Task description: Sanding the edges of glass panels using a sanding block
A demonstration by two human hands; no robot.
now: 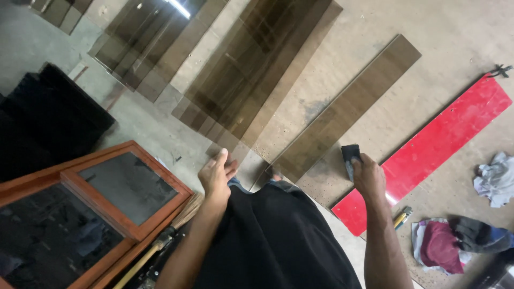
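Right hand (369, 179): fingers clamped on a small dark block (350, 155), looks like a sanding or rubbing pad, pressed at the near end of the single tinted glass strip (348, 107) lying flat on the surface (460, 32). Left hand (217, 174): fingers apart and loose, holding nothing, hovering just off the near-left corner of that strip.

To do this well, I'd say: keep the block flat to the glass edge, stroke along the length, light pressure. Left palm should come down on the strip to stop it sliding, and stay clear of raw edges.

Red board (433, 144) lies right of the strip, parallel, apart from it. Rags (460, 241) at near right, pencil-like tool (401, 217) by the board's near end. Wood-framed glass panel (107, 192) and broom (160, 241) at near left. Farther out: a fanned stack of tinted strips (251, 69), more beyond at far left (144, 43). Keep the stroke away from that stack.
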